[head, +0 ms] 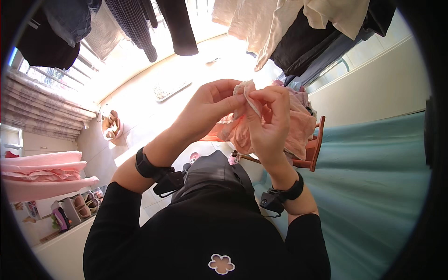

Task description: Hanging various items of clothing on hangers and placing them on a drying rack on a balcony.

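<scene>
My left hand pinches a white scalloped lace edge between thumb and fingers. Beside it, my right hand grips the same trimmed edge with thumb and curled fingers. Salmon-pink cloth hangs beneath both hands and seems to belong to the trimmed piece, though the hands hide the join. More pink fabric lies heaped on a reddish wooden chair just past my right hand. Where the held cloth ends and the heap starts, I cannot tell.
Dark trousers and a cream garment hang overhead. A teal cloth spreads at right. Folded pink cloth hangs at left above a shoe rack. A round basket and a shallow tray sit on the tiled floor.
</scene>
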Available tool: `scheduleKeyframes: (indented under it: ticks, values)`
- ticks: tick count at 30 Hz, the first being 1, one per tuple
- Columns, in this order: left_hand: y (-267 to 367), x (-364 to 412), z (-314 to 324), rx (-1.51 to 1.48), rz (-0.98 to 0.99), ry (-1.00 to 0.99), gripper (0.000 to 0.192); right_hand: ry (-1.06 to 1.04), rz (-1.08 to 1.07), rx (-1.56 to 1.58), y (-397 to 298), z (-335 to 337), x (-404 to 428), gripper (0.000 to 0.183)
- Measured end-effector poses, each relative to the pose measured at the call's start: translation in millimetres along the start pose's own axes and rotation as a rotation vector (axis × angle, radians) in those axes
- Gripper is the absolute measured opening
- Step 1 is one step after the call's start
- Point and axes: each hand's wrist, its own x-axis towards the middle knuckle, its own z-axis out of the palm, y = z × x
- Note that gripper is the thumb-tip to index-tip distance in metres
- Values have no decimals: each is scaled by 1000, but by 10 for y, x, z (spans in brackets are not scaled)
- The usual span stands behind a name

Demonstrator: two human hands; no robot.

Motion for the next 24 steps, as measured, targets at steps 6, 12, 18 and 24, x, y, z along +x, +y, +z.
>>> scheduleKeyframes:
  ticks: [6, 12, 18, 24]
  values:
    - [-182, 2, -139, 34, -56, 48, 28, -29, 40, -19, 199, 43, -90, 15]
    - [-72, 3, -182, 134, -54, 147, 31, -155, -14, -52, 175, 38, -5, 18]
    - [48, 24, -313, 340, 90, 80, 29, -371, 80, 245, 195, -27, 116, 19]
    - [600, -114, -245, 324, 117, -171, 22, -369, 89, 250, 472, -165, 219, 31]
